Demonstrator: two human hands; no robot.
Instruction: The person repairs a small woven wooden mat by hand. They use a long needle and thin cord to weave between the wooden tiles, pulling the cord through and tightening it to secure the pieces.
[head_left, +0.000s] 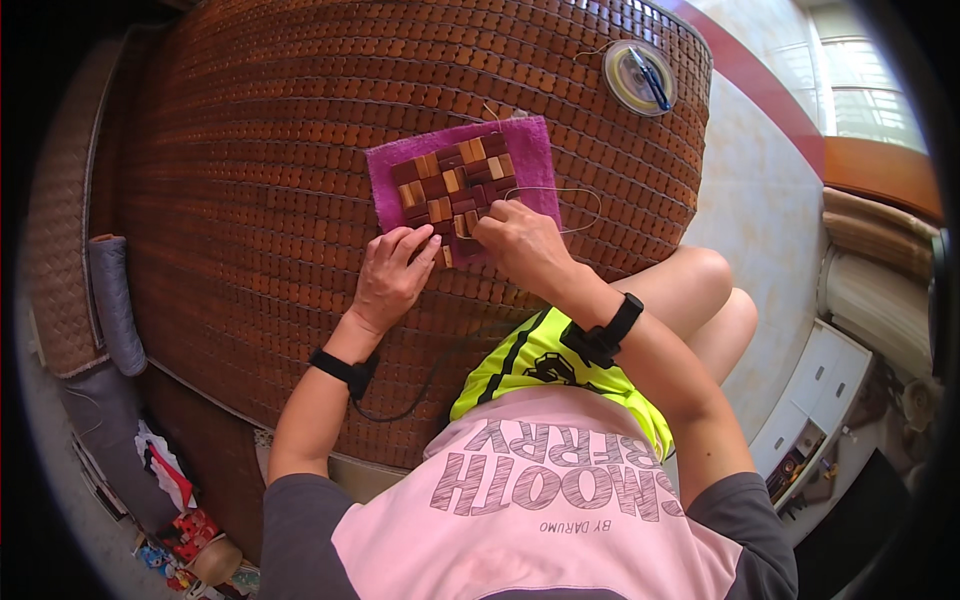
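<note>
A checkered piece of small wooden tiles (431,187), dark red-brown and light tan, lies on a magenta cloth (382,195). My left hand (392,275) has its thumb and fingers closed at the piece's near left edge. Across from it, my right hand (522,243) pinches a thin pale cord at the near right part of the tiles; the fingertips are partly hidden. The cord (599,207) loops out to the right over the cloth's edge and onto the brown tile mat. Another thin strand end (491,110) sticks out past the cloth's far side.
Under everything spreads a large brown tile mat (270,200). At its far right corner sits a round shallow container (612,92) with a blue-handled tool (653,82) on top. A rolled grey-blue textile (118,300) lies left. A white drawer cabinet (815,400) stands right.
</note>
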